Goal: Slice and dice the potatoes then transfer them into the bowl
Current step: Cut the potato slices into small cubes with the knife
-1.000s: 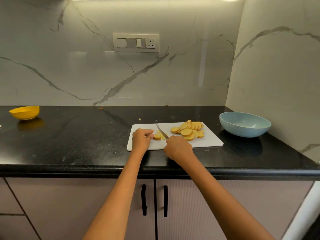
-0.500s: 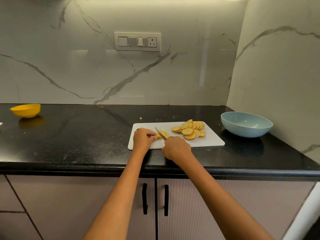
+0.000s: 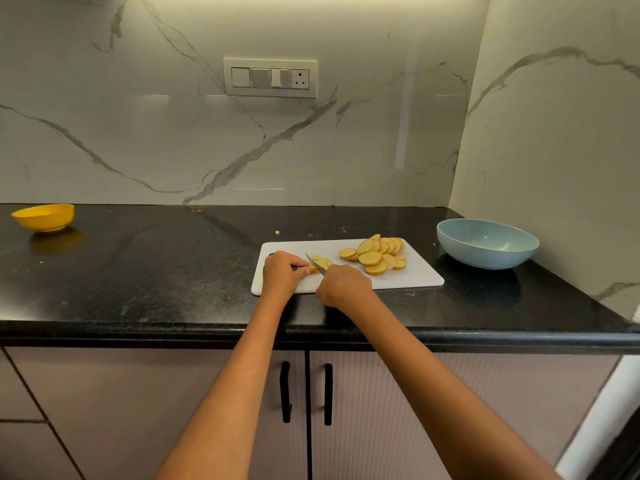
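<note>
Head view looks down on a white cutting board (image 3: 408, 282). At its left end, the left hand (image 3: 280, 271) pinches a small stack of potato slices (image 3: 320, 264); the right hand (image 3: 343, 285) grips a knife (image 3: 314, 263) bearing on them. Those fingertips sit just beside the blade, so a slip could nick them. The blade's long axis runs from the board's near edge, tip up-left. The undiced slice pile (image 3: 375, 254) lies right of centre; the blue bowl (image 3: 485, 261) stands beyond the board's right end.

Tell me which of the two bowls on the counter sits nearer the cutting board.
The pale blue bowl, just past the white cutting board's right end. The small yellow bowl sits far off at the black counter's left end.
</note>
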A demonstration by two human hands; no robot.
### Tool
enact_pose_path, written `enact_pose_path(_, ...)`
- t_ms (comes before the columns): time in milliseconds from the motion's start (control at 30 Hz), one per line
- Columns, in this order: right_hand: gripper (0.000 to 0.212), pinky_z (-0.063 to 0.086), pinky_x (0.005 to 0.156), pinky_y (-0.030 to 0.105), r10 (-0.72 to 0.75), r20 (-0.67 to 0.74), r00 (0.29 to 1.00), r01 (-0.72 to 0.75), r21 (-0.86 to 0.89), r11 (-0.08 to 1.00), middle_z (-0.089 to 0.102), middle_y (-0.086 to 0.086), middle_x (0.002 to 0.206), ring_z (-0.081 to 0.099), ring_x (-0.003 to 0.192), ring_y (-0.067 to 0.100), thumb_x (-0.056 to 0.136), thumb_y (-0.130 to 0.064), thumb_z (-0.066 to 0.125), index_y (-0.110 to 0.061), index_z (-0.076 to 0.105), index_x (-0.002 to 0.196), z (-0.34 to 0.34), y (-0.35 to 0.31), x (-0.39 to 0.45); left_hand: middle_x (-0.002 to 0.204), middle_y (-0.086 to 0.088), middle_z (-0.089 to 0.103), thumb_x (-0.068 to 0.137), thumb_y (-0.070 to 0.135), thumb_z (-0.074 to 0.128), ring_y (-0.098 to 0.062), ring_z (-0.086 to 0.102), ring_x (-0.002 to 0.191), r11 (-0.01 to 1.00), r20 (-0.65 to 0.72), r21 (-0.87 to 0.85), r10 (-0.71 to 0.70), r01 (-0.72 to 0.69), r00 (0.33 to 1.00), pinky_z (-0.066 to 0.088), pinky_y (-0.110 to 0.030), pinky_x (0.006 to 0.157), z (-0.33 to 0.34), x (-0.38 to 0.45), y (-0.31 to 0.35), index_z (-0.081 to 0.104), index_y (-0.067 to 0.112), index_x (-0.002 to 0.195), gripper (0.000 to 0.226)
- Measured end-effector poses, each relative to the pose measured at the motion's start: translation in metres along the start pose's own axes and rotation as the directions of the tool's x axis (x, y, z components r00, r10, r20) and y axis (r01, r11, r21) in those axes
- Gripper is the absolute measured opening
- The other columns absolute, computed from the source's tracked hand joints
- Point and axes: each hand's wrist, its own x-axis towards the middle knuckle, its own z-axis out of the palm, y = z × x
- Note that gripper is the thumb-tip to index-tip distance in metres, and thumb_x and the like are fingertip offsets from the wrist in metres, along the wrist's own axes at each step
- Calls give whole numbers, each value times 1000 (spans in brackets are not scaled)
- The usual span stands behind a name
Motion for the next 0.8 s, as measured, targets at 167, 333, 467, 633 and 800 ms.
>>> enact_pose_path(167,34,40,90,28,-12,39,999,12,-4,1000,53,8,126,50,116,22,96,-20,47,-8,48,128,4,2,2,96,-15,71,79,9,70,-25,64,92,1000,12,-3,-1,1,1000,47,-30,84,-1,0,1,72,0,95,18)
enact_pose_path(333,34,40,91,29,-19,35,999,19,-11,1000,53,8,126,51,116,23,96,-21,47,-8,48,127,7,4,1,95,-15,71,79,9,71,-25,65,91,1000,9,-2,-2,2,1000,49,-33,85,0,0,0,73,0,94,18)
enact_pose_path(467,32,41,89,28,-39,3,999,39,-29,999,54,8,125,52,115,22,96,-20,46,-8,49,126,8,6,3,92,-14,72,79,10,71,-24,65,89,1000,11,-3,8,-8,1000,48,-28,81,-1,-1,1,73,1,92,17)
enact_pose_path(633,28,42,83,27,-134,-96,986,111,-212,971,56,7,122,55,110,21,97,-15,44,-8,52,123,17,5,-2,90,-15,72,78,7,71,-23,65,87,999,7,-24,23,-23,1000,46,-23,76,-1,-3,1,73,0,91,15)
enact_pose_path(800,28,42,79,27,-116,-116,986,98,-155,983,56,8,121,56,108,22,97,-17,44,-9,53,122,15,12,2,93,-14,72,78,9,71,-22,65,89,999,1,-20,26,-26,1000,49,-26,82,-1,-3,2,73,0,94,18)
